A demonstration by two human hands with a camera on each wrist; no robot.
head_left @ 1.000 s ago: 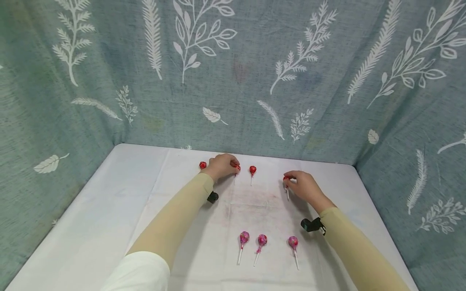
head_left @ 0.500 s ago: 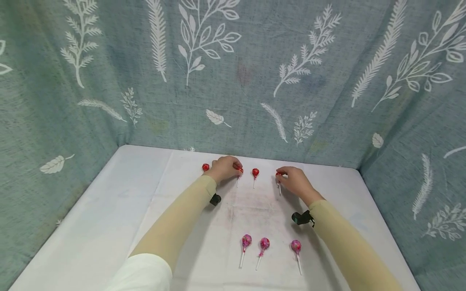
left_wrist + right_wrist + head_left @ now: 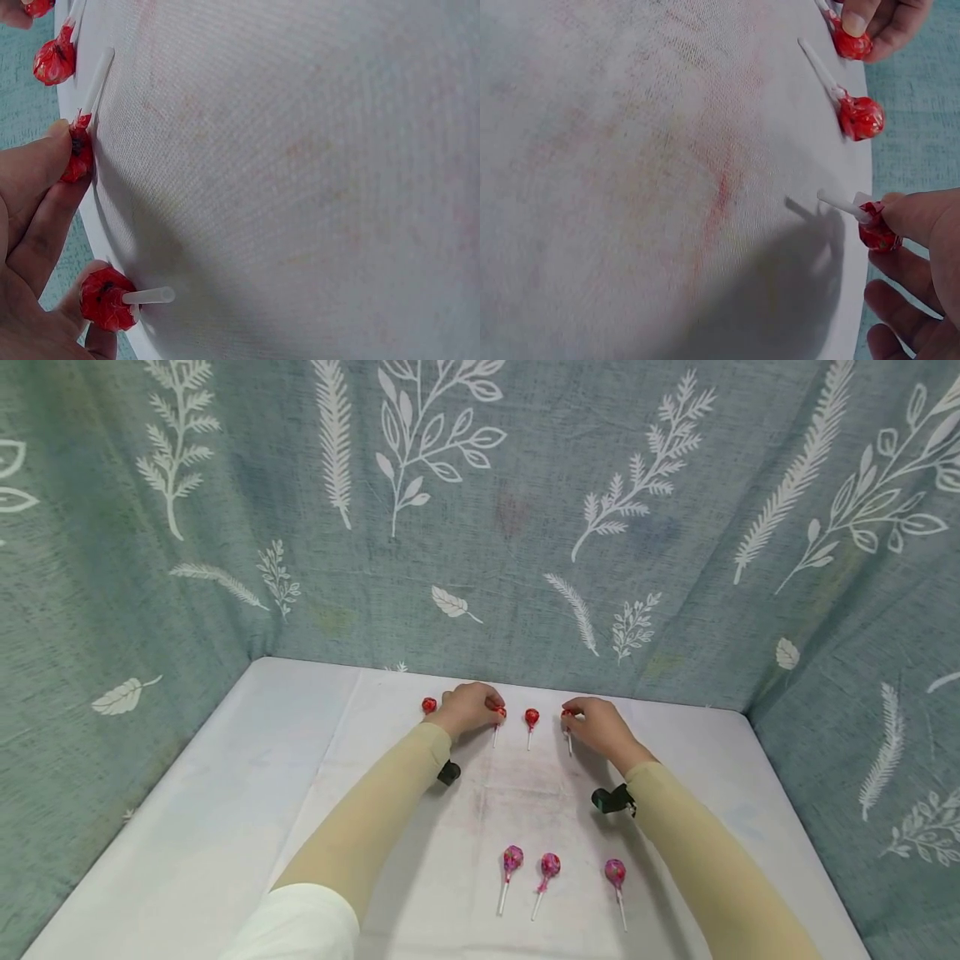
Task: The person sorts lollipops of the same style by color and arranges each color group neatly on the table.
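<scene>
At the back of the table, my left hand (image 3: 469, 707) pinches the head of a red-wrapped lollipop (image 3: 77, 155) between thumb and finger; its white stick points toward me. A second red lollipop (image 3: 109, 300) sits against the other fingers of that hand in the left wrist view, partly hidden by the hand in the head view. My right hand (image 3: 602, 728) pinches another red lollipop (image 3: 877, 227) by its head, its shadow falling apart from it on the cloth. Between the two hands a red lollipop (image 3: 532, 717) lies untouched, stick toward me.
Nearer to me lie three pink-wrapped lollipops: a left one (image 3: 513, 860), a middle one (image 3: 550, 866) and a right one (image 3: 615, 872). A white cloth (image 3: 300, 827) covers the table. Blue-green leaf-patterned curtains (image 3: 360, 602) stand behind and at both sides.
My right hand has moved left and slightly back with its red lollipop, closer to the lollipop lying in the middle. The left hand has stayed in place. The head view has shifted slightly.
</scene>
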